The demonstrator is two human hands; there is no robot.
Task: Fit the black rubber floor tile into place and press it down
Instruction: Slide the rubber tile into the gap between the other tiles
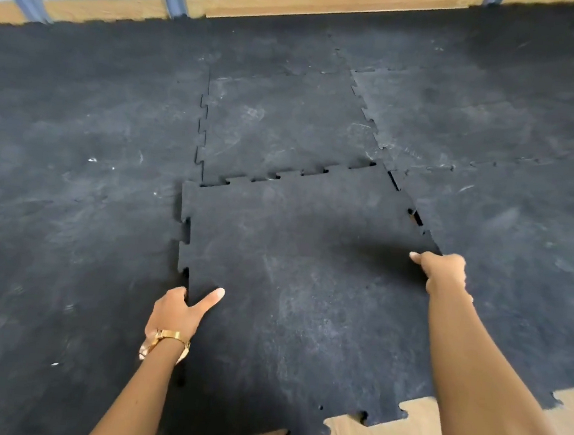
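Here the black rubber tile (pixel 294 280) is lying in the gap between the laid mats (pixel 72 198), its far toothed edge nearly meshing while the left and right seams are gaping. The left hand (pixel 175 313) is gripping the left edge, fingers curled under and thumb on top, and the right hand (pixel 442 270) is pinching the right edge, likely steering the teeth into line before pressing down.
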